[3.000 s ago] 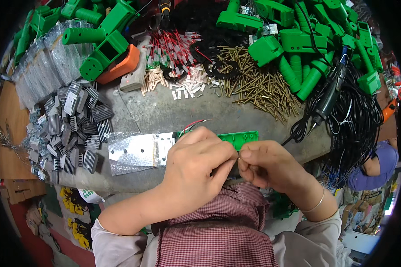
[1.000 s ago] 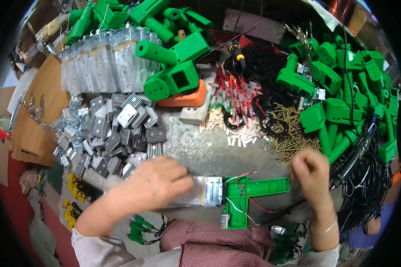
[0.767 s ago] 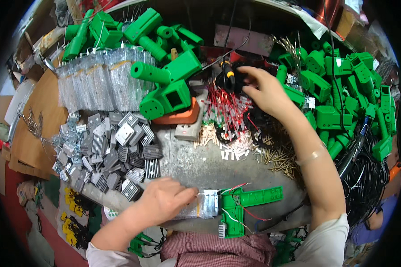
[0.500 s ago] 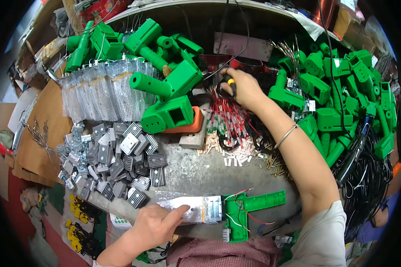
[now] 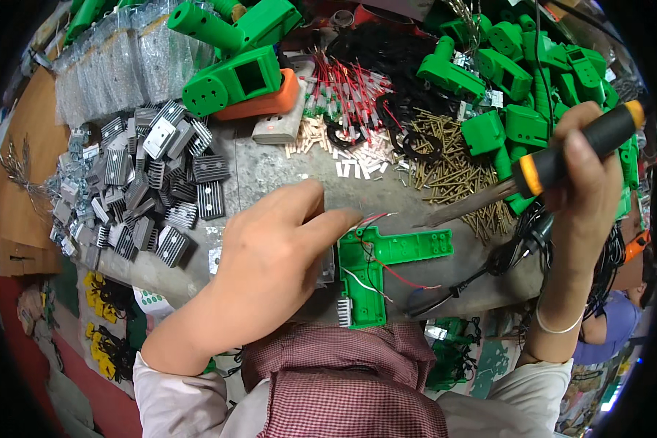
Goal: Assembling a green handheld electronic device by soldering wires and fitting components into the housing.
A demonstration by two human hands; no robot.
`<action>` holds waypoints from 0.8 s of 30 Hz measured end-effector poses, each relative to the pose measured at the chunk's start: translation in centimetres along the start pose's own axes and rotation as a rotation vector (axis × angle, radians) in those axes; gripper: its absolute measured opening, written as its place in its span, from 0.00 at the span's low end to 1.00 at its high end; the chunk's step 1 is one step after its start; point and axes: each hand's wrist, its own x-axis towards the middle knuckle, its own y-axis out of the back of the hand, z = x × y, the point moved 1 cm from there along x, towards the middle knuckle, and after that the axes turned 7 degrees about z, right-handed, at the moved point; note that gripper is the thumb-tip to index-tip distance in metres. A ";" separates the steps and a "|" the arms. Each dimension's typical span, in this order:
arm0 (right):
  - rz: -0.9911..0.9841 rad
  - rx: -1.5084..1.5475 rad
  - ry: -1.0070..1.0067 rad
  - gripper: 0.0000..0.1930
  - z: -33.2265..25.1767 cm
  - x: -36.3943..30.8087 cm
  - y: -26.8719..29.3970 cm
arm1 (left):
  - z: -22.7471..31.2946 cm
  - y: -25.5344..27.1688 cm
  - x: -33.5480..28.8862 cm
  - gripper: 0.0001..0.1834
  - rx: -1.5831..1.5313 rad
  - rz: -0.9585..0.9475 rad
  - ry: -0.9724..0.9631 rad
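My left hand [image 5: 270, 252] arches over a part in clear wrap; part of its silvery end [image 5: 328, 264] shows beside the fingers. Its fingers are curled in. One fingertip reaches the red wire [image 5: 376, 217] at the edge of an open green housing half [image 5: 363, 277]; what the fingers hold underneath is hidden. That housing contains red, white and black wires and a small finned heat sink [image 5: 344, 312]. On the right, my right hand [image 5: 588, 171] is closed around a tool with a black-and-yellow handle [image 5: 555, 166]. Its blurred, tapering shaft points down-left, above the bench beside the housing.
Grey finned heat sinks [image 5: 135, 175] are heaped left. Behind lie bubble-wrapped parts [image 5: 124, 62], green housings [image 5: 230, 84] on an orange block [image 5: 277, 98], and red-wired parts [image 5: 350, 87]. Brass screws [image 5: 452, 171] are piled right of centre, near a black cable [image 5: 460, 286].
My right hand has brought the black-and-yellow-handled tool from the back of the bench to the near right. My left hand has shifted toward the housing's wires. The whole view has tilted downward.
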 end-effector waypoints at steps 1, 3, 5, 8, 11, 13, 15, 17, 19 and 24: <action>-0.041 0.043 -0.034 0.15 -0.5 -0.8 -0.1 | 0.0 -0.3 0.3 0.14 -0.002 0.002 -0.005; -0.076 0.059 -0.047 0.14 0.1 -1.4 -0.4 | -0.2 -1.1 0.7 0.13 0.073 0.017 -0.085; -0.068 0.092 -0.041 0.13 0.6 -1.8 -0.6 | -0.2 -1.8 1.4 0.15 0.029 0.098 -0.102; -0.076 0.212 -0.045 0.11 1.7 -1.6 -0.9 | -0.5 -2.5 1.6 0.16 -0.015 0.145 -0.116; -0.075 0.200 -0.055 0.12 2.0 -1.6 -1.1 | -0.6 -2.9 1.8 0.17 -0.034 0.144 -0.109; -0.064 0.193 -0.041 0.12 2.2 -1.5 -1.1 | -0.7 -3.1 1.9 0.17 -0.050 0.151 -0.093; -0.071 0.186 -0.053 0.13 2.4 -1.4 -1.1 | -0.8 -3.1 2.0 0.17 -0.041 0.148 -0.098; -0.072 0.181 -0.054 0.13 2.5 -1.4 -1.2 | -0.8 -3.1 2.1 0.17 -0.031 0.146 -0.101; -0.073 0.176 -0.053 0.13 2.6 -1.3 -1.4 | -0.9 -3.2 2.0 0.17 -0.030 0.139 -0.095; -0.062 0.176 -0.060 0.13 2.6 -1.3 -1.6 | -0.8 -3.2 2.1 0.17 -0.011 0.124 -0.078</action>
